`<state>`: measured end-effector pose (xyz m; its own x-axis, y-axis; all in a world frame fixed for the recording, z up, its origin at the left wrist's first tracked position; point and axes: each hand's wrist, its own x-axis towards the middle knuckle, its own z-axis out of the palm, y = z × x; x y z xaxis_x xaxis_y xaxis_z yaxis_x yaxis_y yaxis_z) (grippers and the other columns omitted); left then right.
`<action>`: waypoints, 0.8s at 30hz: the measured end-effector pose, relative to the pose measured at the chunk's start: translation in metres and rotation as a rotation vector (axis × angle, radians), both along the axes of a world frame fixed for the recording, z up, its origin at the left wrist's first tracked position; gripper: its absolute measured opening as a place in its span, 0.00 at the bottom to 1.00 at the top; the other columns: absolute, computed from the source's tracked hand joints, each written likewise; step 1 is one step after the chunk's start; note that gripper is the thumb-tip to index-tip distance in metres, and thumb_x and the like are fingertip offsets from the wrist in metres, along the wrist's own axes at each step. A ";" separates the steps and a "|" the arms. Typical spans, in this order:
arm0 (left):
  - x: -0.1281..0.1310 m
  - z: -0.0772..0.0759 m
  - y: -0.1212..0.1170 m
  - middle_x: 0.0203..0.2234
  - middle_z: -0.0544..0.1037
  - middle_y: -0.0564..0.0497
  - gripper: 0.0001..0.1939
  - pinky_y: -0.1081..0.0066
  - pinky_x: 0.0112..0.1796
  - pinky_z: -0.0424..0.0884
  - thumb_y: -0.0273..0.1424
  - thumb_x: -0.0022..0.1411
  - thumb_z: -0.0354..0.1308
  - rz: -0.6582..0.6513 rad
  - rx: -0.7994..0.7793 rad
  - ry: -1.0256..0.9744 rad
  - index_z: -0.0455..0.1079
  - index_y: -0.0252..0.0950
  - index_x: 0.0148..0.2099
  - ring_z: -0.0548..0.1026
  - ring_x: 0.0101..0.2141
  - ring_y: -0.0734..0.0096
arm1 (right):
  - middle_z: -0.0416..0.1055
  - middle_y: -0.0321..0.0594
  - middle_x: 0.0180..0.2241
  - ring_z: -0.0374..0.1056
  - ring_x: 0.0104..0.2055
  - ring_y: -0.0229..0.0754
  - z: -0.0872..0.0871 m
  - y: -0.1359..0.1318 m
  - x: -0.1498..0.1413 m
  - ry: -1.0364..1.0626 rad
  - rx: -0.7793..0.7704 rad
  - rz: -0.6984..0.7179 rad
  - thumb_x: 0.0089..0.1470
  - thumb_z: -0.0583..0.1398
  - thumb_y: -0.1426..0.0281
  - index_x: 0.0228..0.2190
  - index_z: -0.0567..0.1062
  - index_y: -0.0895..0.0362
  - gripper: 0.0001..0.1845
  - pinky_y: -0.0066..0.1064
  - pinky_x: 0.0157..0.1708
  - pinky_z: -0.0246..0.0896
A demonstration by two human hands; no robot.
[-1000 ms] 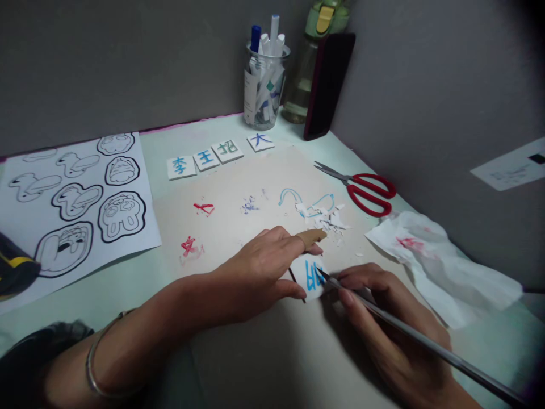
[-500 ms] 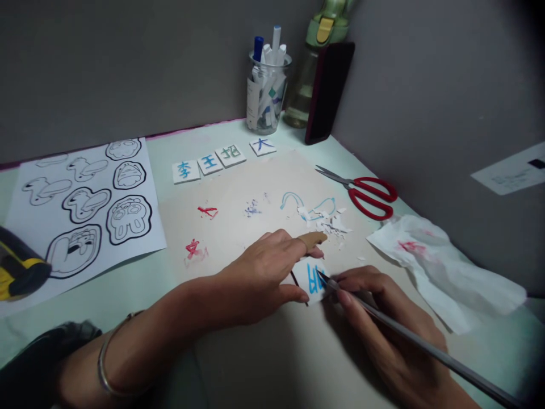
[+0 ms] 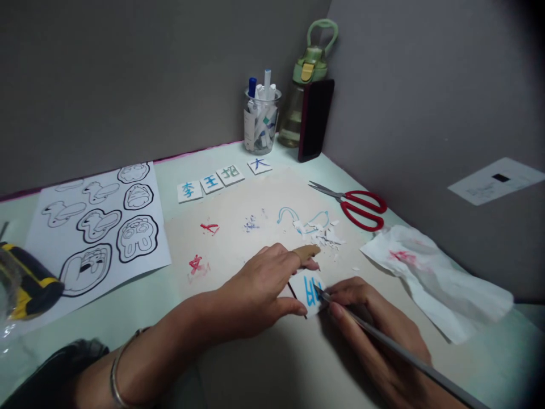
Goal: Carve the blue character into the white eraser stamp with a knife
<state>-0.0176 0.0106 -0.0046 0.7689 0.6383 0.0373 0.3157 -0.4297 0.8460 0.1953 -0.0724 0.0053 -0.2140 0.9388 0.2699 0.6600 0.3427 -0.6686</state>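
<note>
1. The tile (image 3: 311, 296) is a bit right of and below the middle of the frame, flat on the mat (image 3: 255, 363).
2. The left hand (image 3: 264, 284) pinches it, thumb on one edge and fingers on the other.
3. The right hand (image 3: 374, 318) pinches a knife (image 3: 426, 367), its tip at the blue sign.
4. Done: the sign is drawn. White scraps (image 3: 326, 237) lie above the hands.
5. Left: the cutting looks unfinished, as much blue shows. I can't tell how deep any cuts go.
6. Four other tiles (image 3: 232, 175), upper middle, have signs too.
</note>
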 end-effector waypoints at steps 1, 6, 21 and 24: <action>0.000 0.000 0.000 0.62 0.71 0.46 0.43 0.57 0.55 0.64 0.27 0.61 0.71 -0.002 0.002 0.003 0.53 0.42 0.71 0.68 0.54 0.55 | 0.74 0.35 0.32 0.73 0.30 0.37 0.000 0.000 0.000 -0.007 -0.001 0.002 0.65 0.56 0.73 0.36 0.69 0.52 0.05 0.28 0.29 0.69; 0.000 0.001 0.001 0.61 0.72 0.46 0.41 0.58 0.56 0.62 0.29 0.62 0.70 -0.009 0.013 0.011 0.54 0.39 0.71 0.68 0.53 0.55 | 0.73 0.35 0.31 0.72 0.29 0.36 0.001 -0.001 0.002 -0.048 -0.001 0.031 0.66 0.54 0.73 0.35 0.68 0.53 0.06 0.27 0.30 0.69; 0.001 0.005 -0.001 0.61 0.72 0.47 0.40 0.56 0.56 0.62 0.29 0.63 0.69 0.014 -0.017 0.069 0.53 0.41 0.70 0.68 0.53 0.55 | 0.71 0.35 0.28 0.69 0.26 0.35 -0.001 0.001 0.001 0.022 0.048 0.069 0.65 0.53 0.75 0.34 0.68 0.53 0.08 0.28 0.26 0.66; 0.001 0.004 -0.001 0.61 0.72 0.47 0.39 0.55 0.55 0.62 0.30 0.64 0.69 0.015 -0.011 0.058 0.53 0.43 0.70 0.68 0.52 0.54 | 0.70 0.35 0.27 0.67 0.25 0.35 -0.007 0.002 0.001 0.044 0.080 0.091 0.64 0.53 0.76 0.33 0.68 0.53 0.08 0.28 0.24 0.64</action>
<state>-0.0164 0.0093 -0.0005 0.7601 0.6497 -0.0142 0.3709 -0.4157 0.8305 0.1961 -0.0708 -0.0015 -0.2838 0.8909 0.3545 0.5940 0.4536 -0.6644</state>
